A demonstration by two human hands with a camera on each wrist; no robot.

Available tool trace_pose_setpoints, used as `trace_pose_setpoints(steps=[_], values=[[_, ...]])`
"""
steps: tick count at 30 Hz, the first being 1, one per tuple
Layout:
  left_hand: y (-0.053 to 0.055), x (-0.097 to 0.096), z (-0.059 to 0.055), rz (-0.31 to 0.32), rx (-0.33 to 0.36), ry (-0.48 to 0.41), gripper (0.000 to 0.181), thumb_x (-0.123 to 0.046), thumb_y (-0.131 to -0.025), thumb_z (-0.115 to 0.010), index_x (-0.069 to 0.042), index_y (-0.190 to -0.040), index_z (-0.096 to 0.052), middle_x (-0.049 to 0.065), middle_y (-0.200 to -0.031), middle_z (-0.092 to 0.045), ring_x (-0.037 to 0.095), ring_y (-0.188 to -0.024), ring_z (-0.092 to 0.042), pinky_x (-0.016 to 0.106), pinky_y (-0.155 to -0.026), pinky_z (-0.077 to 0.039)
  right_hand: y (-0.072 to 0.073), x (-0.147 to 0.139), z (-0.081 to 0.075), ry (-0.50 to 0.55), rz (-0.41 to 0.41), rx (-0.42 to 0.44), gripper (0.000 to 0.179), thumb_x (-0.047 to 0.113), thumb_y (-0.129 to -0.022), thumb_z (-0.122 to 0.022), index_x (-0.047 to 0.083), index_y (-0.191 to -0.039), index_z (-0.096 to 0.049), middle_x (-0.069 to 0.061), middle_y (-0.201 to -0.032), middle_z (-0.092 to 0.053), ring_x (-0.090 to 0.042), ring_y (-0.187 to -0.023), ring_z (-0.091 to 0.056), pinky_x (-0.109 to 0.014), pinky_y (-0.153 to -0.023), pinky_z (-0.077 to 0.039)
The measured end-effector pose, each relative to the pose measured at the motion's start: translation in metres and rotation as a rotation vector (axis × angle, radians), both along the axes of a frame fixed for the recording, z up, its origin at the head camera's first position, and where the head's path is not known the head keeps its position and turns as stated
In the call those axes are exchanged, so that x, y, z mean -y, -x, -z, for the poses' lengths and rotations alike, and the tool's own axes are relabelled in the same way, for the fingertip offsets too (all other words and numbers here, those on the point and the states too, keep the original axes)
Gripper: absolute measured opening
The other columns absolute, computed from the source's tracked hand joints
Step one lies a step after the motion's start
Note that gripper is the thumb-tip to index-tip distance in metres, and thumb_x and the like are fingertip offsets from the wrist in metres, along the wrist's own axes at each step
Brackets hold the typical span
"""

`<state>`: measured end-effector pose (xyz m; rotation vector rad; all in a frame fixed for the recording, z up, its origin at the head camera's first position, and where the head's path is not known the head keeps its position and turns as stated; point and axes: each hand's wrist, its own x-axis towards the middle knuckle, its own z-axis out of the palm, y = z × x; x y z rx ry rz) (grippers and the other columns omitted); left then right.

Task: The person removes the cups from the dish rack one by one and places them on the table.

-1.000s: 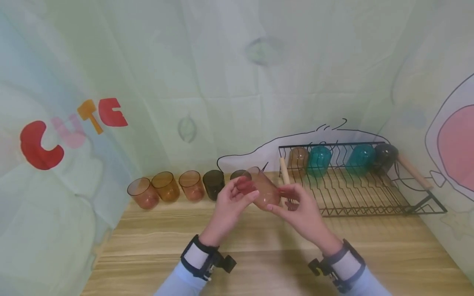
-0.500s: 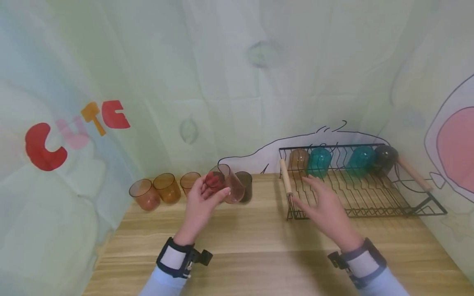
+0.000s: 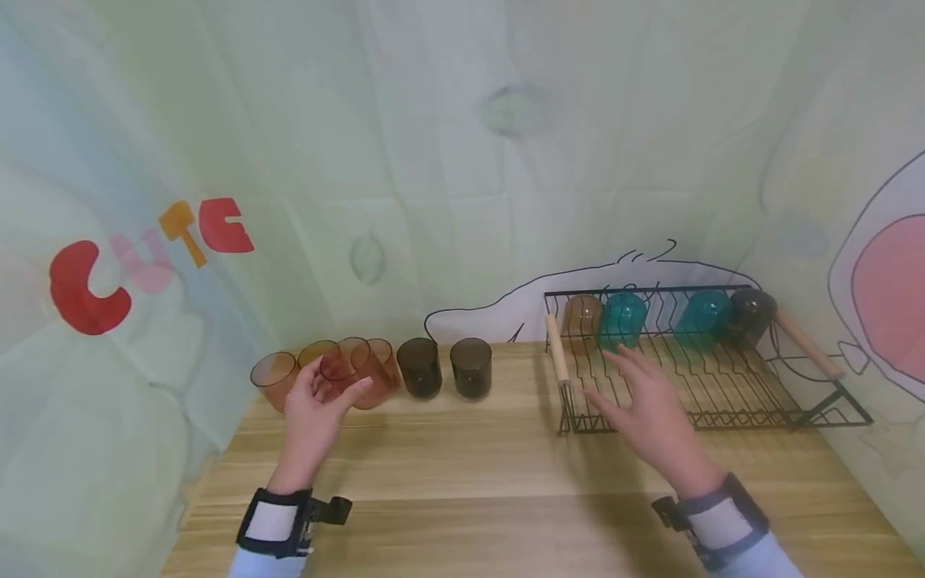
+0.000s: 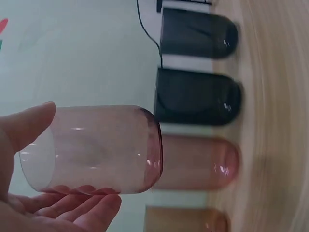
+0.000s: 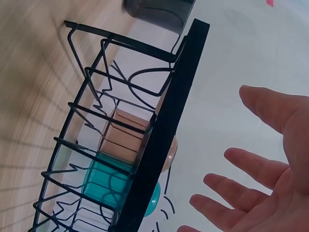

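My left hand point(image 3: 315, 417) grips a clear pink glass tumbler point(image 4: 101, 150) near its rim, thumb on one side and fingers on the other. In the head view it overlaps an amber glass point(image 3: 318, 351) and another pink glass point(image 3: 385, 361) standing behind. A further pink glass point(image 3: 273, 377) stands at the row's left end, partly behind the hand. Two dark grey glasses point(image 3: 419, 369) stand upright to the right. My right hand point(image 3: 654, 417) holds nothing; its fingers are spread in front of the black wire dish rack point(image 5: 169, 121).
In the rack, a brown glass point(image 3: 582, 317), two teal glasses point(image 3: 623, 319) and a dark glass point(image 3: 753, 313) sit upside down along the back. Wooden handles point(image 3: 556, 349) flank the rack. A printed curtain point(image 3: 433, 160) hangs behind the wooden table point(image 3: 470, 498).
The right hand has let go of the pink tumbler and moved right, before the rack. My left hand has carried the tumbler left, past the dark glasses.
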<state>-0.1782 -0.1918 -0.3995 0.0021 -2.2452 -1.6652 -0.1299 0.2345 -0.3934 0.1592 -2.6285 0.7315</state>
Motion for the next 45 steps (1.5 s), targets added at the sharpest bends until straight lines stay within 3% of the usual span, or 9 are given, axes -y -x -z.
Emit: trace_pose_setpoints(steps=[4, 10, 14, 21, 30, 39, 45], values=[[-0.005, 0.032, 0.004, -0.097, 0.051, 0.073, 0.074, -0.035, -0.074, -0.077, -0.003, -0.13, -0.04, 0.011, -0.119, -0.048, 0.018, -0.108, -0.049, 0.022, -0.087, -0.041, -0.002, -0.001, 0.002, 0.003, 0.003, 0.017, 0.065, 0.05, -0.083, -0.063, 0.013, -0.135, -0.048, -0.013, -0.145, -0.032, -0.038, -0.129, -0.03, -0.059, -0.099, -0.027], [-0.009, 0.08, 0.004, -0.314, 0.145, 0.148, 0.077, -0.043, -0.076, -0.074, -0.006, -0.132, -0.038, 0.007, -0.123, -0.045, 0.02, -0.109, -0.048, 0.023, -0.087, -0.042, -0.003, -0.006, 0.004, 0.007, -0.015, -0.003, 0.068, 0.053, -0.083, -0.062, 0.011, -0.134, -0.048, -0.015, -0.144, -0.033, -0.038, -0.129, -0.03, -0.058, -0.1, -0.027], [-0.007, 0.093, 0.013, -0.389, 0.162, 0.131, 0.079, -0.041, -0.076, -0.074, -0.004, -0.134, -0.036, 0.008, -0.126, -0.042, 0.024, -0.113, -0.045, 0.029, -0.092, -0.042, -0.001, -0.011, 0.003, -0.002, -0.02, -0.027, 0.067, 0.05, -0.083, -0.064, 0.008, -0.133, -0.048, -0.017, -0.143, -0.034, -0.038, -0.129, -0.03, -0.057, -0.101, -0.026], [-0.003, 0.106, 0.032, -0.493, 0.195, 0.13, 0.079, -0.04, -0.078, -0.072, -0.002, -0.135, -0.033, 0.012, -0.127, -0.039, 0.027, -0.115, -0.041, 0.035, -0.095, -0.038, 0.002, -0.01, -0.002, -0.008, -0.023, -0.022, 0.073, 0.061, -0.082, -0.057, 0.01, -0.133, -0.048, -0.014, -0.144, -0.034, -0.037, -0.128, -0.032, -0.057, -0.1, -0.027], [0.001, 0.114, 0.049, -0.507, 0.279, 0.11, 0.091, -0.042, -0.074, -0.075, -0.003, -0.142, -0.027, 0.013, -0.132, -0.037, 0.025, -0.115, -0.038, 0.037, -0.095, -0.037, -0.003, -0.015, 0.0, 0.008, -0.007, -0.015, 0.072, 0.06, -0.083, -0.057, 0.01, -0.134, -0.048, -0.013, -0.145, -0.033, -0.035, -0.129, -0.031, -0.056, -0.101, -0.027], [-0.003, 0.115, 0.058, -0.529, 0.286, 0.125, 0.086, -0.038, -0.071, -0.077, -0.004, -0.135, -0.031, 0.011, -0.124, -0.042, 0.02, -0.106, -0.039, 0.029, -0.083, -0.036, -0.002, -0.015, -0.002, 0.003, -0.009, -0.002, 0.068, 0.054, -0.084, -0.06, 0.01, -0.134, -0.047, -0.014, -0.144, -0.033, -0.035, -0.13, -0.029, -0.055, -0.102, -0.025], [-0.002, 0.114, 0.063, -0.53, 0.306, 0.133, 0.092, -0.045, -0.072, -0.075, -0.004, -0.138, -0.026, 0.015, -0.129, -0.04, 0.024, -0.112, -0.04, 0.036, -0.091, -0.036, -0.002, -0.014, -0.002, -0.006, -0.002, 0.005, 0.072, 0.061, -0.084, -0.055, 0.01, -0.135, -0.046, -0.014, -0.145, -0.032, -0.035, -0.13, -0.029, -0.055, -0.102, -0.025]])
